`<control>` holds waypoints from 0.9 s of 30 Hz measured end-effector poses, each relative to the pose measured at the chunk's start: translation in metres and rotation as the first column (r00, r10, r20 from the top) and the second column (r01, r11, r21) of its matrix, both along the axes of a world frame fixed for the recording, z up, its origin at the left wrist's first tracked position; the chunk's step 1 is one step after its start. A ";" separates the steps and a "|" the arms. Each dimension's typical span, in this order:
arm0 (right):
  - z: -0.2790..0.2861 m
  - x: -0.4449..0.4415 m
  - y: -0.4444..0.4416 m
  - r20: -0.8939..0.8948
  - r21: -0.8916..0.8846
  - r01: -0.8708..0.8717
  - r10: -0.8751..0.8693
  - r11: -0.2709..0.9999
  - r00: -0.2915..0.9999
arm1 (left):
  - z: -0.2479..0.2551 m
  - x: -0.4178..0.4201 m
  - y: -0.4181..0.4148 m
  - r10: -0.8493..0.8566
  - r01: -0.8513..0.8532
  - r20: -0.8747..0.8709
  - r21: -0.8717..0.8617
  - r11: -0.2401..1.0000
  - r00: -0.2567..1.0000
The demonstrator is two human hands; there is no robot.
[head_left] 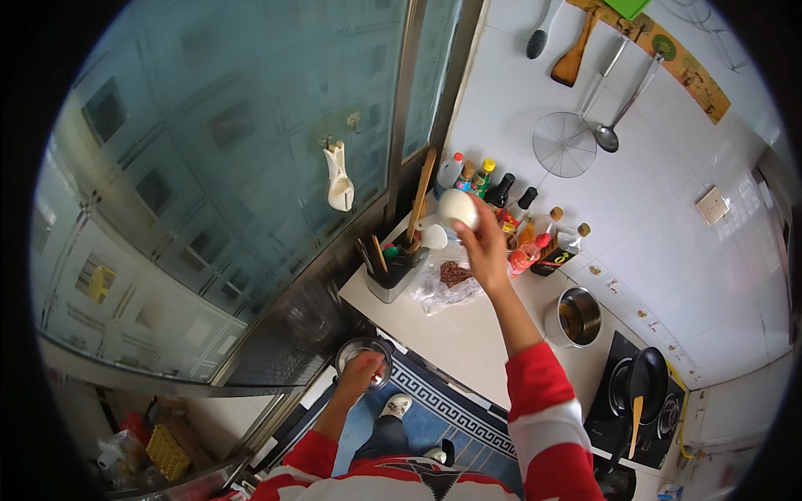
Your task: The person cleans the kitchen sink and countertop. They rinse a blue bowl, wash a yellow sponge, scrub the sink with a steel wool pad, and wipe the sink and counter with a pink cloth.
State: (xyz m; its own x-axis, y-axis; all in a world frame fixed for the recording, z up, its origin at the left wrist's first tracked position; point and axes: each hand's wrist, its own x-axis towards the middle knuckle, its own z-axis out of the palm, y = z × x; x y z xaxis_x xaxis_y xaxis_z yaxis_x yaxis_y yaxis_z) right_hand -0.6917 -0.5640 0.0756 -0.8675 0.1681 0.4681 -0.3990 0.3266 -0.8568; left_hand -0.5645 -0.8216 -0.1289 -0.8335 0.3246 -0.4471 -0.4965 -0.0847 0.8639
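Observation:
My right hand reaches up over the back of the counter and grips a rounded white container. A smaller white piece shows just below it; whether the two are joined I cannot tell. Beneath them, a clear plastic bag lies spread on the countertop with dark red minced food in it. Low by the counter's front edge, my left hand has its fingers closed at the middle of a round, shiny pot lid. The fingers hide the part they grip.
Several sauce bottles line the tiled wall. A utensil holder stands at the counter's left corner. To the right are a steel pot with liquid and a gas hob bearing a black wok. A glass partition rises at left.

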 end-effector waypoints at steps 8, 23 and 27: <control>-0.091 -0.107 -0.007 0.232 0.276 -0.090 0.024 0.957 0.972 | -0.039 0.045 -0.076 0.194 -0.166 0.273 -0.120 0.979 0.942; -0.102 -0.007 -0.008 -0.189 0.584 0.419 -0.385 0.696 0.903 | -0.048 -0.012 -0.052 0.093 -0.079 0.114 -0.119 0.990 0.989; -0.164 0.174 0.018 0.207 0.489 0.117 -0.246 0.864 0.947 | -0.059 -0.014 -0.002 -0.160 0.198 0.186 -0.211 0.957 0.969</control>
